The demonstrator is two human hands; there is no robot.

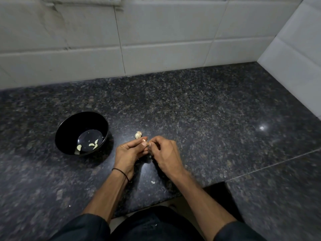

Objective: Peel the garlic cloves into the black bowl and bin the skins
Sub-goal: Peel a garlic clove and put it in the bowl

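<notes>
A black bowl [69,129] stands on the dark granite counter at the left, with several peeled garlic cloves [91,144] in its bottom. My left hand [128,151] and my right hand [163,150] meet just right of the bowl and pinch one small garlic clove [147,144] between their fingertips. Most of that clove is hidden by the fingers. A partial garlic bulb [138,135] lies on the counter just beyond my left fingertips. A small white scrap of skin [152,182] lies between my forearms.
The granite counter [208,110] meets a white tiled wall [156,40] at the back and another on the right. The counter's front edge steps inward near my lap. A seam [278,162] runs across the counter at the right.
</notes>
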